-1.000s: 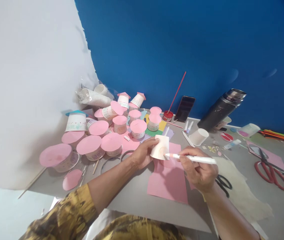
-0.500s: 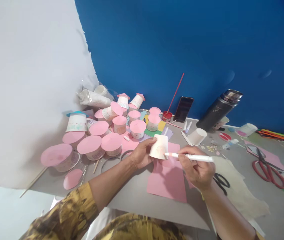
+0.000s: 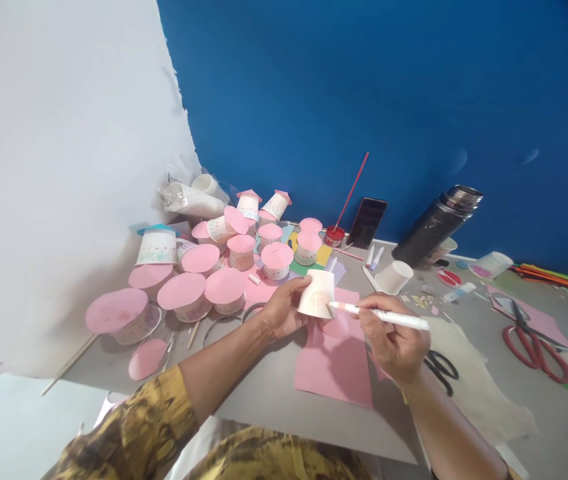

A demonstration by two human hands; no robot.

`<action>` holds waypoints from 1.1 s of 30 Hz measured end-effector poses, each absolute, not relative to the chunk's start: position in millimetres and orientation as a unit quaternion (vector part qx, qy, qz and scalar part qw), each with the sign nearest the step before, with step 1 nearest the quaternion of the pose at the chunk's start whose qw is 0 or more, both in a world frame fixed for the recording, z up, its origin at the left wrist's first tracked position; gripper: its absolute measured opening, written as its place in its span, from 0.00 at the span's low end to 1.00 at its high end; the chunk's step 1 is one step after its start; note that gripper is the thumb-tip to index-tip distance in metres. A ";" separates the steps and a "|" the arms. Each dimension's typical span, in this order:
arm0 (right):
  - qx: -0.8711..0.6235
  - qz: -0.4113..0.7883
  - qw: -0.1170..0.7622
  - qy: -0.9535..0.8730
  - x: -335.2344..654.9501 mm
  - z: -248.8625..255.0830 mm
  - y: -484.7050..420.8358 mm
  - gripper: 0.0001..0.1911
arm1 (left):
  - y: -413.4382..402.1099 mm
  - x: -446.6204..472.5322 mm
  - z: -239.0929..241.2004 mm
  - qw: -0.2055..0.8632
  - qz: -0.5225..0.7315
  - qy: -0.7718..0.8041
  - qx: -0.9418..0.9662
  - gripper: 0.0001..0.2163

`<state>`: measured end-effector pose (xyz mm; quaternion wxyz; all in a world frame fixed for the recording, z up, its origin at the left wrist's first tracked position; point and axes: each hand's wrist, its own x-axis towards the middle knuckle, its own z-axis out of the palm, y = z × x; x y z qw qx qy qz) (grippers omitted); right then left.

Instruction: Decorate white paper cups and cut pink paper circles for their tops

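Note:
My left hand [image 3: 284, 308] grips a small white paper cup [image 3: 318, 293] held upside down just above a pink paper sheet [image 3: 337, 363]. A faint arch is drawn on the cup's side. My right hand [image 3: 397, 337] is closed round a white marker [image 3: 384, 316] with a pink tip, and the tip touches the cup's lower right edge. Both forearms reach in from the bottom of the view.
Several paper cups topped with pink discs [image 3: 189, 293] crowd the left of the grey table [image 3: 264, 393]. A stack of plain cups [image 3: 189, 199] lies behind them. A phone [image 3: 367, 222], a dark flask [image 3: 437, 223], a loose white cup [image 3: 395, 277], red scissors [image 3: 534, 341] and black scissors [image 3: 441, 367] lie to the right.
The view has shifted slightly. My hands, the cup and the marker keep nearly the same pose; the marker tip stays at the cup's lower edge.

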<state>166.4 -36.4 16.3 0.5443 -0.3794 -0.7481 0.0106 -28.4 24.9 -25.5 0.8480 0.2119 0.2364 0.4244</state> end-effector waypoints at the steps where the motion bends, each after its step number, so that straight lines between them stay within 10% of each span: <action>1: -0.382 0.011 0.544 -0.747 166.4 16.2 -36.4 0.03 | 25.0 -28.5 -26.0 0.848 0.425 0.235 0.212 0.13; 33: -0.355 0.050 0.508 -0.783 168.1 17.7 -32.7 0.06 | 23.1 -23.6 -25.6 0.838 0.430 0.280 0.184 0.08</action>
